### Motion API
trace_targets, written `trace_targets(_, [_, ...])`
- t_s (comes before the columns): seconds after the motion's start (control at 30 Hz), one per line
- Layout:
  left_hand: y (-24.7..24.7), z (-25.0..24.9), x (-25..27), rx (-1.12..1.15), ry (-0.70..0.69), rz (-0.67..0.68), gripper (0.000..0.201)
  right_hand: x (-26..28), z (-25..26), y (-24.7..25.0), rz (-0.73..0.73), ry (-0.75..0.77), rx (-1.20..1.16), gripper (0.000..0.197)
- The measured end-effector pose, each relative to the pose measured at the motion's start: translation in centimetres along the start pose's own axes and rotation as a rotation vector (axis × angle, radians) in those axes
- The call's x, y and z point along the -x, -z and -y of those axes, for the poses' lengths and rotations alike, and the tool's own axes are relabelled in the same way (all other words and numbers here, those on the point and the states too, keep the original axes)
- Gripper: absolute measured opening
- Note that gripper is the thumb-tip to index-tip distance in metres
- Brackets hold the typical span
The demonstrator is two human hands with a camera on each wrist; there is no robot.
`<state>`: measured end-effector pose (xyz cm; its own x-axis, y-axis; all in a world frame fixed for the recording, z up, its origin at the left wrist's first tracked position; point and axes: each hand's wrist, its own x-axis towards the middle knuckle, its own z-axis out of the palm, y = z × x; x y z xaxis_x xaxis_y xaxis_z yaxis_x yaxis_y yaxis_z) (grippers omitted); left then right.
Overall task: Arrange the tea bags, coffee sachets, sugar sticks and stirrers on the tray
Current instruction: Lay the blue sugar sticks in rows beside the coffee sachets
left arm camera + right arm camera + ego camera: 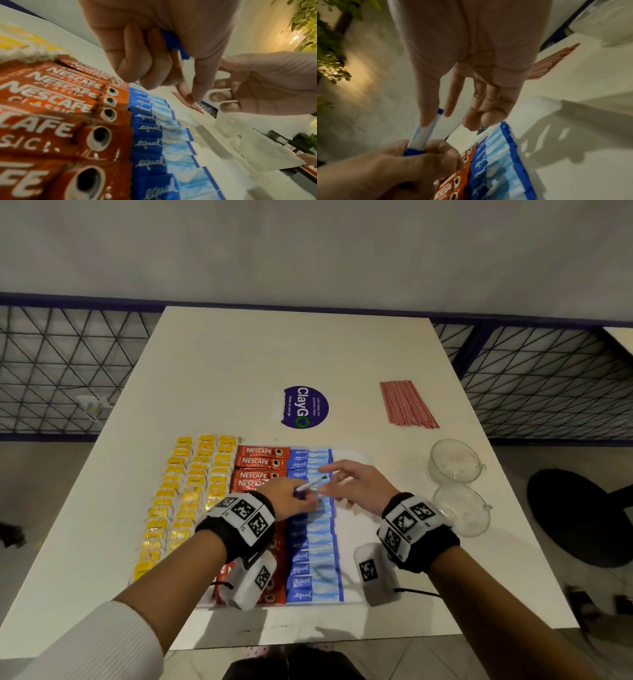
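Note:
On the white tray (358, 456) lie columns of yellow tea bags (185, 501), a column of red coffee sachets (260, 462) and a column of blue sugar sticks (311, 553). Above the sugar column, my left hand (301, 495) grips the dark end of one blue sugar stick (310, 484) in curled fingers. My right hand (328, 481) pinches the stick's other end between thumb and forefinger, its other fingers loose. The same stick (423, 136) shows in the right wrist view, and its blue end (173, 40) in the left wrist view. A bundle of red stirrers (407, 405) lies on the table beyond the tray, to the right.
Two clear glass cups (454, 460) (462, 508) stand right of the tray. A round purple sticker (306, 407) is on the table behind the tray. The tray's right strip (356, 529) is bare. A black stool (582, 515) stands by the table's right edge.

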<state>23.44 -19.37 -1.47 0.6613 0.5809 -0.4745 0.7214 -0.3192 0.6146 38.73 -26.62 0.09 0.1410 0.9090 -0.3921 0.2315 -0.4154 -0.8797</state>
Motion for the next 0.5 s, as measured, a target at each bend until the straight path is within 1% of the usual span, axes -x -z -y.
trace_targets(0.07, [-0.1, -0.2, 0.1, 0.034, -0.007, -0.01, 0.015, -0.1, 0.2, -0.4, -0.004, 0.047, 0.06, 0.013])
trace_targets(0.13, [0.0, -0.3, 0.2, 0.128, -0.018, -0.007, 0.014, -0.1, 0.1, -0.4, -0.042, 0.042, 0.134, 0.009])
trace_targets(0.23, [0.6, -0.4, 0.6, 0.321, 0.007, -0.028, 0.014, -0.2, -0.4, 0.1, -0.067, -0.023, 0.171, 0.025])
trace_targets(0.27, [0.8, -0.4, 0.8, 0.411, 0.02, -0.032, 0.012, -0.2, -0.5, 0.2, -0.062, -0.05, 0.163, 0.027])
trace_targets(0.33, [1.2, -0.4, 1.3, 0.572, 0.032, -0.043, 0.008, 0.0, -0.7, 0.4, -0.053, -0.097, 0.105, 0.024])
trace_targets(0.43, [1.3, -0.3, 1.8, 0.736, 0.057, -0.083, 0.02, 0.3, -1.1, 0.4, -0.072, -0.092, 0.0, 0.019])
trace_targets(0.5, [1.0, 0.0, 1.9, 0.761, 0.059, -0.112, 0.022, 0.4, -1.6, 0.3, -0.082, -0.067, -0.017, 0.019])
